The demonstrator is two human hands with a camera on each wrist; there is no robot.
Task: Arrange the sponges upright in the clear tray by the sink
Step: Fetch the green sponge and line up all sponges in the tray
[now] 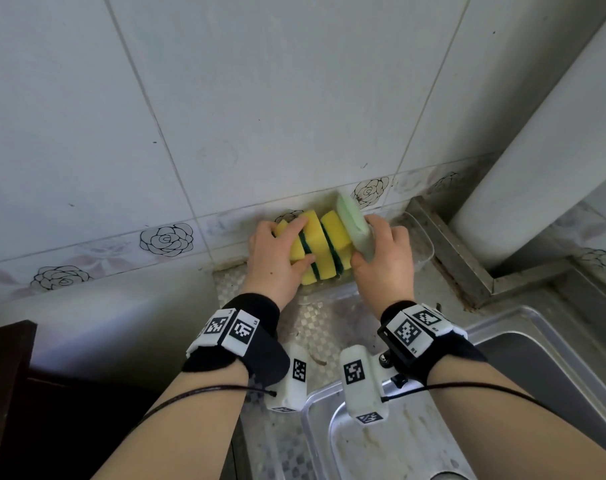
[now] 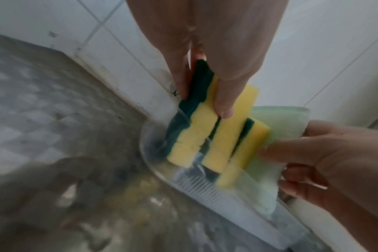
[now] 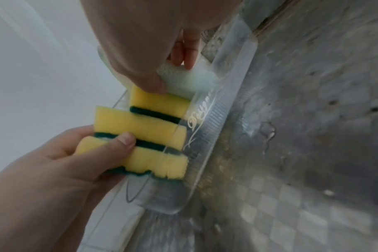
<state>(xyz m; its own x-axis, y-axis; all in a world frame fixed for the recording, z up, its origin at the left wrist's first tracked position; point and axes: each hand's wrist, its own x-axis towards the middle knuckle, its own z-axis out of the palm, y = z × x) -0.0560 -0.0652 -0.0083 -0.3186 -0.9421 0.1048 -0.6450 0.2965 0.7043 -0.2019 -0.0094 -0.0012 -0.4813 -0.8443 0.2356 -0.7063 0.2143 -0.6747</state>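
Three yellow sponges with dark green scrub layers (image 1: 332, 237) stand on edge side by side in the clear tray (image 1: 422, 237) against the tiled wall. My left hand (image 1: 296, 242) grips the leftmost one (image 2: 194, 136), thumb on the near face and fingers behind. My right hand (image 1: 365, 240) pinches a pale green sponge (image 1: 355, 226) standing upright against the right side of the yellow row. In the right wrist view the pale green sponge (image 3: 194, 80) sits partly inside the tray (image 3: 216, 136), next to the yellow sponges (image 3: 140, 126).
The tray lies on a checker-patterned steel counter (image 1: 322, 323), hard against the wall (image 1: 225, 98). A steel sink (image 1: 537, 358) lies near right, a thick white pipe (image 1: 537, 150) rises at right, and a dark cabinet (image 1: 17, 393) stands at left.
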